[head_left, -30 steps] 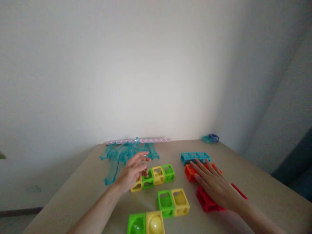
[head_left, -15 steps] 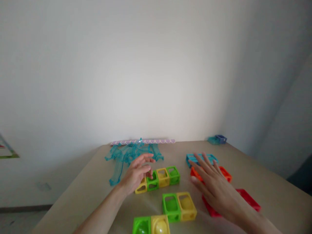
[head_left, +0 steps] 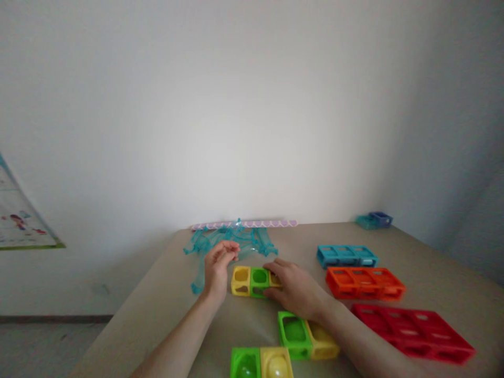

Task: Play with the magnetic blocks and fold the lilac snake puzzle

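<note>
Right hand (head_left: 297, 291) clasps the block row (head_left: 250, 281) at its 3 o'clock end, best kept flat; left hand (head_left: 219, 265) hovers curled at 10 o'clock, grasp unclear.

The block row (head_left: 252, 281) lay flat on the table (head_left: 177, 299), a short straight line of hollow plastic cubes joined side by side, running left to right before me; its leftmost cube was yellow, the next green, then a yellow one half hidden; each bare cube showed a rounded opening in its top face; my right hand (head_left: 295, 291) covered the row's right end, fingers over the top, thumb at the near side; the left end stood free, just beside my left hand (head_left: 218, 265).
</note>
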### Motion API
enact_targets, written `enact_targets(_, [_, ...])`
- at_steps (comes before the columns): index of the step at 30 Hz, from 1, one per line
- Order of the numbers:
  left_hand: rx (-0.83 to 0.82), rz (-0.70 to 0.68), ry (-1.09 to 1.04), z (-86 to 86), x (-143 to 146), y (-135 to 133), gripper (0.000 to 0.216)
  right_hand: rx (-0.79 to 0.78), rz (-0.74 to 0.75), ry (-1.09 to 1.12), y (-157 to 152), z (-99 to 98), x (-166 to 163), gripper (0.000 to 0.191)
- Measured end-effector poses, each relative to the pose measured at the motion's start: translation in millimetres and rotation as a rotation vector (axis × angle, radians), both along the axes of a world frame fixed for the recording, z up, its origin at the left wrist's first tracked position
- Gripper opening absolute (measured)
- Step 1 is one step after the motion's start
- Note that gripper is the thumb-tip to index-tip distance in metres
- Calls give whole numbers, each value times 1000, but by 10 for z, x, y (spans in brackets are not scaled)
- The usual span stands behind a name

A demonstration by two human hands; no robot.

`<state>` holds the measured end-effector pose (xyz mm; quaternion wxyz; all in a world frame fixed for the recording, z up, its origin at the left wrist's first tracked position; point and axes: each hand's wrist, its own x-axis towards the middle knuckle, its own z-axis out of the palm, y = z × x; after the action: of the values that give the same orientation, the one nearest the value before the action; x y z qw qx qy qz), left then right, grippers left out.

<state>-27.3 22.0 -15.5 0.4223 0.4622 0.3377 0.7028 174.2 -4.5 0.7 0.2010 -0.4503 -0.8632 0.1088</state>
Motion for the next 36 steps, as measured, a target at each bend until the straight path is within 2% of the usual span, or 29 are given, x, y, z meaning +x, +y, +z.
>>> enact_targets(4, [-50,63,29,-56,16,18,16,29,-54,122,-64,34,-5,34])
enact_targets(7, [-74,30,-56,-32,65,-7,27,52,-97,218,-95,57,-41,35])
enact_targets(10, [-78,-139,-146,1,135,-53,38,72,-134,316,-99,57,-66,34])
enact_targets(12, [-84,-285,-121,-7,183,-82,43,72,-136,370,-96,52,-74,35])
enact_targets(15, [-136,-373,-58,-53,236,-105,38,51,-105,398,-98,50,-78,35])
enact_targets(18, [-166,-350,-81,-71,253,-112,31,54,-99,380,-115,60,-79,35])
enact_targets(22, [-132,-306,-183,-10,229,-122,28,85,-109,343,-141,72,-82,41])
enact_targets(27, [-115,-327,-296,47,189,-121,31,123,-130,326,-142,61,-75,45])
enact_targets(33, [-148,-301,-325,64,204,-110,28,154,-130,332,-137,62,-66,53])
enact_targets(36, [-143,-302,-346,82,210,-110,26,168,-109,346,-145,76,-61,51])
